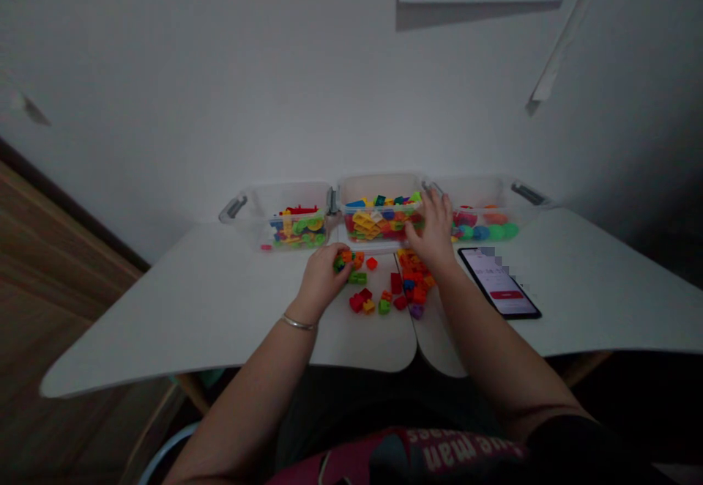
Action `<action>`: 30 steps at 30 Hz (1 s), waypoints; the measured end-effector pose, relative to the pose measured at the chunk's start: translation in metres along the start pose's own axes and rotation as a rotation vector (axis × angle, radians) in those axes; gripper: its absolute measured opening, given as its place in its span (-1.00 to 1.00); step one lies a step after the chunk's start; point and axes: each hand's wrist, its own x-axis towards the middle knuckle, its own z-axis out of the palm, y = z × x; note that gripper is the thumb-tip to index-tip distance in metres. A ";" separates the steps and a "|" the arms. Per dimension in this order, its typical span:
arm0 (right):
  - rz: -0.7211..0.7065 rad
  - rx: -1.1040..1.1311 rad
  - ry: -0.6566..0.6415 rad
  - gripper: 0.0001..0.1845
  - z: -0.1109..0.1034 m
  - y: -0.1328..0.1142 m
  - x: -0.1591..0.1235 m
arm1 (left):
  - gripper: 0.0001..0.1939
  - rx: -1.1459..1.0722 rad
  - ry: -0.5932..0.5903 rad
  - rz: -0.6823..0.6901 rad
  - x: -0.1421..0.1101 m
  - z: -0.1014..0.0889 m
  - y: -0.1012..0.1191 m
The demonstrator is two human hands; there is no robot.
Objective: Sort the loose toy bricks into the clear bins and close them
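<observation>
My left hand (323, 274) is closed on a small group of toy building blocks (354, 258), orange and green, at the left of the loose pieces. My right hand (433, 230) is at the right front corner of the middle clear bin (378, 183), thumb apart from the fingers. Nothing shows in its grasp, though its fingertips partly overlap the bin. That bin holds many coloured blocks. Between my forearms lie a green block (358, 278), red blocks (359, 300) and a purple block (417, 311). A pile of mostly orange blocks (420, 280) lies below my right hand.
A left clear bin (258, 199) holds mixed toy pieces. The right clear bin (477, 188) has round green and red pieces. A phone (502, 283) lies right of my right forearm. The white table (220, 309) has a seam near its middle and meets a wall behind.
</observation>
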 end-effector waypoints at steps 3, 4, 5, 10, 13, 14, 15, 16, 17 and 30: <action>-0.069 0.124 0.045 -0.54 -0.010 -0.015 -0.005 | -0.80 -0.018 0.010 0.025 0.001 -0.002 0.001; -0.112 0.188 0.016 -0.61 -0.012 -0.020 -0.007 | -0.81 -0.027 0.014 0.041 0.001 -0.003 0.002; -0.145 0.259 -0.027 -0.68 -0.013 -0.026 -0.009 | -0.83 -0.036 0.019 0.058 0.001 -0.003 0.004; 0.015 0.653 -0.410 -0.78 -0.007 -0.048 -0.026 | -0.84 -0.080 0.020 0.150 0.002 -0.006 0.006; 0.157 0.802 -0.608 -0.74 -0.001 -0.056 -0.034 | -0.81 -0.130 -0.009 0.204 0.001 -0.006 0.005; 0.169 0.824 -0.633 -0.75 0.001 -0.057 -0.036 | -0.81 -0.150 -0.016 0.219 0.001 -0.005 0.005; 0.171 0.843 -0.649 -0.76 0.002 -0.058 -0.038 | -0.80 -0.168 -0.026 0.232 0.001 -0.005 0.005; 0.172 0.864 -0.665 -0.77 0.003 -0.058 -0.039 | -0.81 -0.181 -0.039 0.243 0.001 -0.006 0.005; 0.178 0.889 -0.686 -0.77 0.003 -0.058 -0.039 | -0.80 -0.188 -0.051 0.248 0.001 -0.006 0.005; 0.326 1.032 -0.713 -0.82 0.011 -0.048 -0.041 | -0.78 -0.141 -0.012 0.257 -0.001 -0.007 0.007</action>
